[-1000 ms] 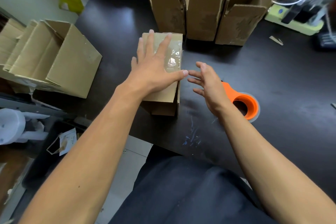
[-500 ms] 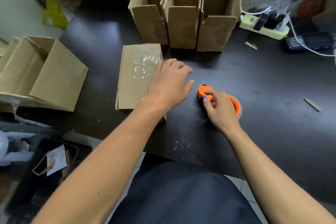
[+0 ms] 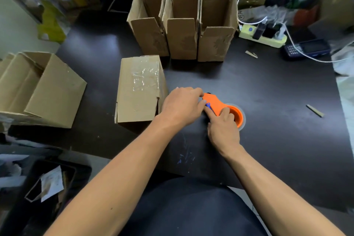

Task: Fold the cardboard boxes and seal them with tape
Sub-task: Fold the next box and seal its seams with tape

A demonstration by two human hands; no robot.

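Note:
A folded cardboard box (image 3: 138, 90) with clear tape across its top stands on the dark table (image 3: 277, 120). Right of it lies an orange tape dispenser (image 3: 216, 104) holding a tape roll. My right hand (image 3: 223, 126) rests on the dispenser, its fingers curled over the orange body. My left hand (image 3: 182, 105) is just right of the box, fingertips curled onto the dispenser's front end near a small blue part. Three open boxes (image 3: 182, 38) stand in a row behind.
A stack of open boxes (image 3: 44, 90) lies on its side at the left table edge. At the back right are a power strip (image 3: 262, 36), cables and a dark handheld device (image 3: 306, 49). Cardboard scraps (image 3: 315, 110) lie on the right. A bin (image 3: 44, 184) stands below left.
My left hand left the taped box top and moved right to the dispenser's front. My right hand came down onto the dispenser. The view tilted up.

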